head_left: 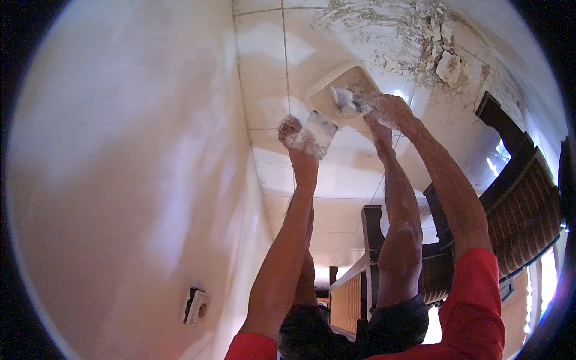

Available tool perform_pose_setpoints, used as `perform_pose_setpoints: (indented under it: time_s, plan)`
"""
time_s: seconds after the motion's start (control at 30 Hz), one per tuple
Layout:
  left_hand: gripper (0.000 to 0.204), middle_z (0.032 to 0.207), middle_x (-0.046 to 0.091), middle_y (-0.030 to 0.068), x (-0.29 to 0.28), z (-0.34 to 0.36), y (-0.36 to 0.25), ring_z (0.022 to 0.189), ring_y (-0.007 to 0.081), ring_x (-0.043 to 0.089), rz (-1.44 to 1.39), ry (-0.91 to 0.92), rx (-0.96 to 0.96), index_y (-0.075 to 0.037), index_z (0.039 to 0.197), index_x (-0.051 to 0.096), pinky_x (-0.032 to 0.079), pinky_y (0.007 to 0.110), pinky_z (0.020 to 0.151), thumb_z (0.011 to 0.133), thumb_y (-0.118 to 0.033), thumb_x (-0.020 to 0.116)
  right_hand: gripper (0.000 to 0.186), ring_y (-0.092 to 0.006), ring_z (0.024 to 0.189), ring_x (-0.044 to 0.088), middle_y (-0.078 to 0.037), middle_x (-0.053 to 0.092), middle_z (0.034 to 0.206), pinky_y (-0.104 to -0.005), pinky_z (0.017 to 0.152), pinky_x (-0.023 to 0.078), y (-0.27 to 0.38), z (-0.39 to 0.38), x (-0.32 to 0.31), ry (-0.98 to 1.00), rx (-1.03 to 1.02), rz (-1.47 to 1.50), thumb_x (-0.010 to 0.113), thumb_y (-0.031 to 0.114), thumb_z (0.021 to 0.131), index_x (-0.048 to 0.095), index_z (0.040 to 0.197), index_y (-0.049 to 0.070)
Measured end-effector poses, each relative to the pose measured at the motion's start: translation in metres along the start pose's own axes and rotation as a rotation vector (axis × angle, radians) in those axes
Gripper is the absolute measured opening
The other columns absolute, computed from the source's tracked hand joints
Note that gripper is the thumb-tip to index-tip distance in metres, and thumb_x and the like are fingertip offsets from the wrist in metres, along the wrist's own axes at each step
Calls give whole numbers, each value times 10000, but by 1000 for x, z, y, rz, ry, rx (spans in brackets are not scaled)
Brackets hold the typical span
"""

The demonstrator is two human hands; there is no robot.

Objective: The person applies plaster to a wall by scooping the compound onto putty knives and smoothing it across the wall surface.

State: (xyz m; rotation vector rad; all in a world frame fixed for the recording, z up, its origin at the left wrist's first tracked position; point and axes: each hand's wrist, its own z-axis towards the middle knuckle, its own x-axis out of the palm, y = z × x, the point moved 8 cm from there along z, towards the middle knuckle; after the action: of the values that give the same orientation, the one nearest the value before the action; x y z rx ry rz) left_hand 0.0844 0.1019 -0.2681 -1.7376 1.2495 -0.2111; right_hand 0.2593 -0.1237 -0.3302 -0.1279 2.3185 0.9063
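Observation:
My left hand (pixel 303 145), coated in white paste, is closed on a wide flat scraper blade (pixel 322 132) just in front of my left foot. My right hand (pixel 391 111) grips a putty knife (pixel 349 101) by its handle, which the fingers hide. The knife's smeared blade sits over a shallow beige tub (pixel 324 78) on the floor. Both tools are apart, the left one lying nearer to me than the tub.
A plain white wall (pixel 132 138) rises along the left, with a loose wall socket (pixel 197 307) low on it. Broken plaster chunks (pixel 449 68) and smears cover the far tiles. Dark wooden furniture with slatted panels (pixel 522 204) stands close on the right.

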Motion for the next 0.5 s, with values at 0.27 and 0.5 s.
perform_pose_setpoints:
  time_s: [0.27,0.5]
  plan:
    - [408,1271,536,143,3,21,8,1190,249,532,-697,-62,-269,-2,1333,414,446,382,1012,979,-186,498,274,-318,856,679,-141,687,932,-453,720,547,46,14,-3,423,-15,-386,665,243,748,661,945,53]
    - [391,1302,537,113,8,14,43,1218,241,520,-972,-62,-459,-96,1357,436,449,440,982,991,-235,453,180,-380,1054,565,-202,632,1015,-469,931,451,75,-10,-6,-119,60,-330,594,139,812,634,906,-9]
